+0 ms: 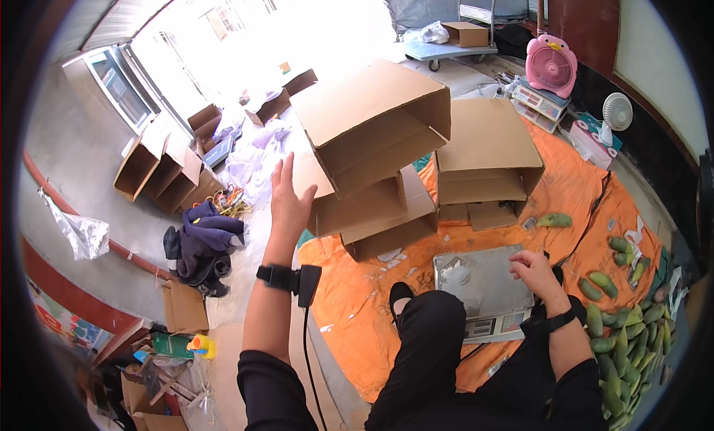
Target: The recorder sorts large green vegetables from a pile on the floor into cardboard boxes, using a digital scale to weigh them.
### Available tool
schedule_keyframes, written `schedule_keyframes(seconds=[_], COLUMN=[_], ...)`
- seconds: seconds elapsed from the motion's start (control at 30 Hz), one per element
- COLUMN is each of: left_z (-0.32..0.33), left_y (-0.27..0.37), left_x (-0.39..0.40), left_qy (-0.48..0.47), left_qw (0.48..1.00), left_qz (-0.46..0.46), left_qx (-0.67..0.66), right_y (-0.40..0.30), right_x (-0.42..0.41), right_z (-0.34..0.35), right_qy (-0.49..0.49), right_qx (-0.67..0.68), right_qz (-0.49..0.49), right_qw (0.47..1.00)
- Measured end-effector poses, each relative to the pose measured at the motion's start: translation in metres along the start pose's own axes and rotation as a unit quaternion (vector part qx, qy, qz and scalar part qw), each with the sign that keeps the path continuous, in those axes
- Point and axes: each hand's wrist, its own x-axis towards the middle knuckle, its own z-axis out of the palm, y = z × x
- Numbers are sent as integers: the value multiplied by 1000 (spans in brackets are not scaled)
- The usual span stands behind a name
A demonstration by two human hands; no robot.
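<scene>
My left hand (291,199) is raised with fingers spread, beside the left side of a stack of open cardboard boxes (371,124); whether it touches them I cannot tell. My right hand (531,268) hovers over or rests near the right edge of a digital weighing scale (479,280), its fingers bent and nothing seen in them. The scale has a worn metal plate and a display panel on my side. A second cardboard box stack (485,135) stands beyond the scale. Green gourd-like vegetables (627,342) are piled at the lower right.
An orange tarp (346,302) covers the floor. More cardboard boxes (162,163) lean at the left near dark clothes (203,241). A platform cart (446,49) stands at the back. A pink fan (551,65), stacked scales (538,104) and a white fan (617,112) are along the right wall.
</scene>
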Motion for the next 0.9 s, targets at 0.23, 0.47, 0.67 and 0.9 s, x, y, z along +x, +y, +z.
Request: schedule_keyframes(seconds=[0.23, 0.47, 0.67, 0.9], left_z=[41, 82, 77, 8], left_y=[15, -25, -30, -32], left_x=[74, 92, 91, 77], left_qy=[-54, -14, 44, 66], left_qw=[990, 993, 998, 994], left_qz=[-78, -69, -54, -44], left_qx=[109, 90, 2, -71], right_y=[2, -10, -6, -2], right_x=[7, -1, -3, -7], right_z=[10, 8, -3, -4], right_qy=[13, -52, -47, -43], right_qx=[-126, -201, -204, -205], right_qz=[-33, -23, -14, -26], right_qw=[991, 978, 978, 977])
